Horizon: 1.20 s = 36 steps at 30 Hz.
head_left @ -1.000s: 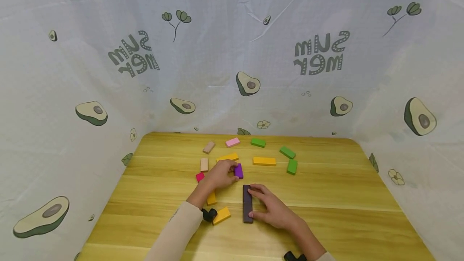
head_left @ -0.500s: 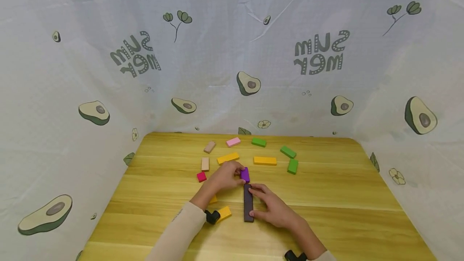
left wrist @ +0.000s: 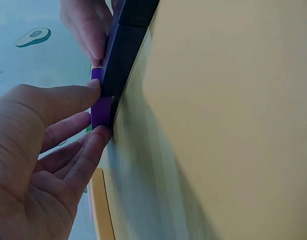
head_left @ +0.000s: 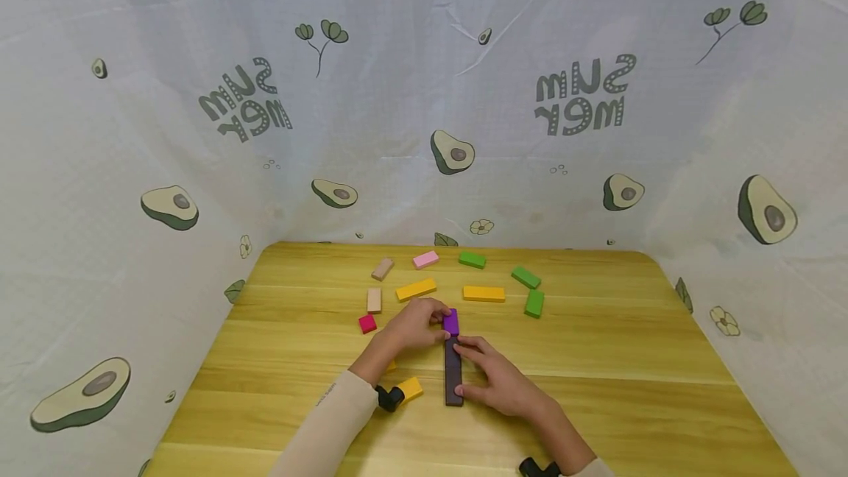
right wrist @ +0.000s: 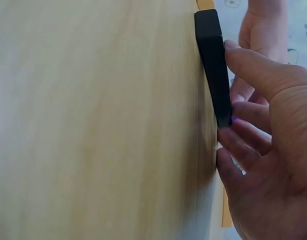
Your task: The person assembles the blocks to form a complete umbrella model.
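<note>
In the head view, my left hand (head_left: 416, 325) pinches a purple block (head_left: 451, 322) between thumb and fingers. The block lies at the far end of two dark blocks (head_left: 453, 374) lined up end to end. It looks to be touching them in the left wrist view, where the purple block (left wrist: 101, 113) meets the dark block (left wrist: 124, 60). My right hand (head_left: 500, 380) rests its thumb and extended fingertips along the right side of the dark row. In the right wrist view the thumb and fingers touch one side of the dark blocks (right wrist: 213, 65).
Behind the hands lie two long yellow blocks (head_left: 483, 294), several green blocks (head_left: 526, 277), a pink block (head_left: 425, 260) and two tan blocks (head_left: 374, 300). A red block (head_left: 367, 324) is at the left. Another yellow block (head_left: 412, 389) sits by the left wrist. Patterned cloth (head_left: 397, 94) surrounds the table (head_left: 629, 330).
My left hand has slid the purple block rightward and nearer, up to the far end of the dark row. The right hand stays in place against the dark blocks.
</note>
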Available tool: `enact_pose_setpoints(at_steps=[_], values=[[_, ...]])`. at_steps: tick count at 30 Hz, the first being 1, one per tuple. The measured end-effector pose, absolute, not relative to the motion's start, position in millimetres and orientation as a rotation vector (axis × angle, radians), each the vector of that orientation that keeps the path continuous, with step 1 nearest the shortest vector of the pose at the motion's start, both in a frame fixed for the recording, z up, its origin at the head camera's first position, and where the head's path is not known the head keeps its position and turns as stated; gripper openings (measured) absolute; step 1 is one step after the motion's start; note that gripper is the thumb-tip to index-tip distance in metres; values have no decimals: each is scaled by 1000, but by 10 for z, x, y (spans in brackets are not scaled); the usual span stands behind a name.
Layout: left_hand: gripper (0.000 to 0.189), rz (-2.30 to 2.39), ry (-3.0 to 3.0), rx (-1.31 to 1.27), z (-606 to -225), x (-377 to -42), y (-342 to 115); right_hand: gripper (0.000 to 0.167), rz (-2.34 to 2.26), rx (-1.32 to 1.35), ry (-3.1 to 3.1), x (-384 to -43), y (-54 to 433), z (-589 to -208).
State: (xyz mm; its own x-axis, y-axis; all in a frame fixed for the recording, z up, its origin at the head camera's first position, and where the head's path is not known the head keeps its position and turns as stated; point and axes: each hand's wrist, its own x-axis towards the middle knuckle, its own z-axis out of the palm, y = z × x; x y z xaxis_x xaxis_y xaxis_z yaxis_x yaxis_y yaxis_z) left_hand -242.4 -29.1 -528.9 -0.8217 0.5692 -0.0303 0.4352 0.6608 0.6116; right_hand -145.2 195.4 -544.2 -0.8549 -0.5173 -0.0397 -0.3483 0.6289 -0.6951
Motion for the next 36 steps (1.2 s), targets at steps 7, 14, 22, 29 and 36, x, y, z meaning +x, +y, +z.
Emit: enact_pose_setpoints(at_steps=[7, 14, 22, 29, 36], values=[[38, 899, 2653, 819, -5305, -2433, -302, 72, -1044, -730, 2632, -1453, 1947, -5449], [36, 917, 2663, 850, -5322, -2441, -309, 72, -1057, -765, 2643, -1454, 1947, -5452], [61, 740, 2631, 897, -5276, -2339, -342, 70, -1062, -791, 2660, -1438, 1944, -5443], [92, 589, 2614, 933, -5263, -2203, -390, 69, -1068, -791, 2663, -1441, 1944, -5451], [116, 630, 2567, 931, -5276, -2084, -415, 72, -1079, -768, 2638, -1440, 1961, -5466]])
